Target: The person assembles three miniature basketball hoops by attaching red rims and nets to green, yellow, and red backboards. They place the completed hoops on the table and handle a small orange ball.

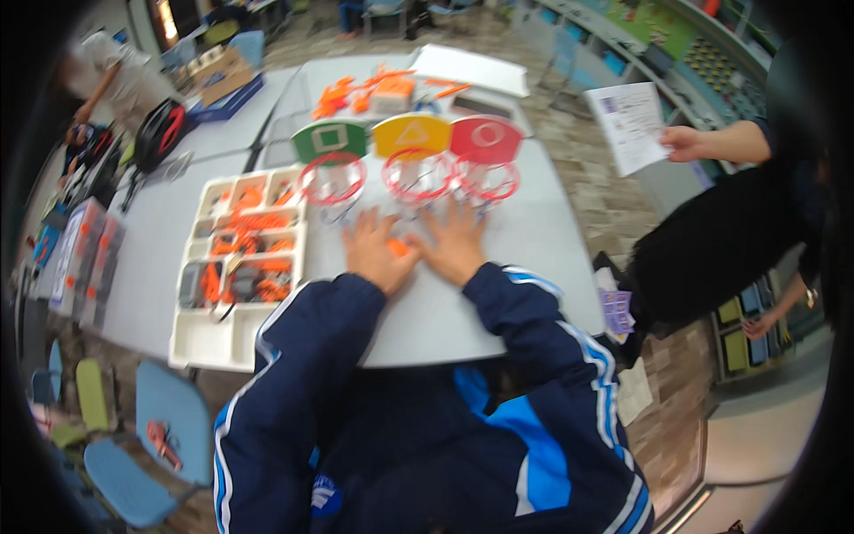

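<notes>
My left hand (378, 251) and right hand (455, 245) lie flat and spread on the worktop (525, 240), side by side, gripping nothing, with small orange pieces (398, 248) between them. I seem to be gathering them; next I'd need to pinch one. Left is the parts tray (213, 343); beyond stand three hoops (415, 174)

3 hoop boards (411, 136) green, yellow, red, orange pcs (398, 247), navy sleeves (307, 356) w/ white stripes
</notes>
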The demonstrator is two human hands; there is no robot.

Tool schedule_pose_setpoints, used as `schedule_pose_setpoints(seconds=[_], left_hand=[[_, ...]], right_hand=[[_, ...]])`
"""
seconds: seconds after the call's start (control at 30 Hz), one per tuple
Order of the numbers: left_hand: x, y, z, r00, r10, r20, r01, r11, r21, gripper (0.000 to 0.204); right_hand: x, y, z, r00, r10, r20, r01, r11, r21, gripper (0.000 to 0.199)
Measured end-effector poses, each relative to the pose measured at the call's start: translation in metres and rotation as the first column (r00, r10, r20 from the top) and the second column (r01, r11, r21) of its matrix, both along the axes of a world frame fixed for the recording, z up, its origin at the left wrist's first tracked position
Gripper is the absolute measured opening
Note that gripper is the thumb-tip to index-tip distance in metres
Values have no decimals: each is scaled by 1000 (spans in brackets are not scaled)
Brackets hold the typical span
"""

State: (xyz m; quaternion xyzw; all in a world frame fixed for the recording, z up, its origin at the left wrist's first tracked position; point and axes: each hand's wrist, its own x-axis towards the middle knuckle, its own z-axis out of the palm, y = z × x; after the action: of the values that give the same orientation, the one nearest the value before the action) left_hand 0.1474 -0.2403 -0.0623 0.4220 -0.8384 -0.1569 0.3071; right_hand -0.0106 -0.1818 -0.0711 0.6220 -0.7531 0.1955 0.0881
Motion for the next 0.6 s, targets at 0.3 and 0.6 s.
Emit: schedule_pose_setpoints(seconds=[0.3, 0.6], left_hand=[[-21, -35, 40, 974, 26, 226, -128, 884, 449, 94], [-11, -25, 17, 985, -17, 174, -44, 940, 337, 89]], right_hand=[[1, -3, 7, 986, -80, 146, 63, 991, 121, 67], [7, 16, 23, 983, 5, 182, -47, 973, 228, 67]])
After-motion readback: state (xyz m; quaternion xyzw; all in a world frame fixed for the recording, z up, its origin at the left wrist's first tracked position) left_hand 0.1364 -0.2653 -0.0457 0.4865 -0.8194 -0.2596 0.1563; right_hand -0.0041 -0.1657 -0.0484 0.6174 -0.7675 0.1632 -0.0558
